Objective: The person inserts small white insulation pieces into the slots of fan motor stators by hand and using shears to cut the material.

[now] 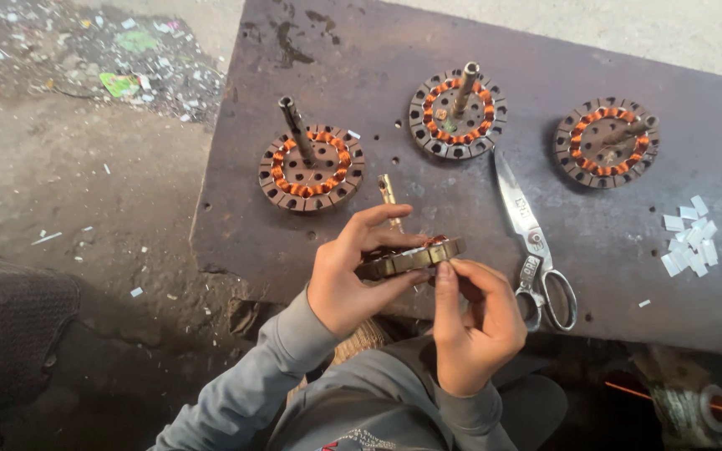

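Hands at work over the near edge of a dark, rusty metal workbench (461, 167), seen from a head camera looking straight down

Left hand (346, 280) is curled around a round motor stator (411, 257), thumb on top and fingers under, holding it almost edge-on just above the bench's near edge. Copper winding shows at its upper rim and a brass-coloured shaft (389, 199) pokes out behind it. Right hand (476, 321) is mostly closed, its fingertips pinched against the right rim of the same stator; whether it grips something small there cannot be told. Both arms wear grey sleeves

Three more wound stators lie flat on the bench, each with an orange coil ring and an upright shaft: one near the left edge (312, 167), one toward the far edge in the middle (458, 113), one toward the far right (606, 142). Long metal scissors (532, 242) lie between the middle stator and the near edge, handles just beside the right hand. A small heap of white paper slips (691, 238) sits near the right edge. Dusty ground (68, 200) littered with white scraps lies off the left edge

Judging from the grip, fine work at the slots goes best with the left hand keeping the stator steady and tilted toward the eyes, while the right fingertips press lightly so the thin copper wire is not nicked or bent
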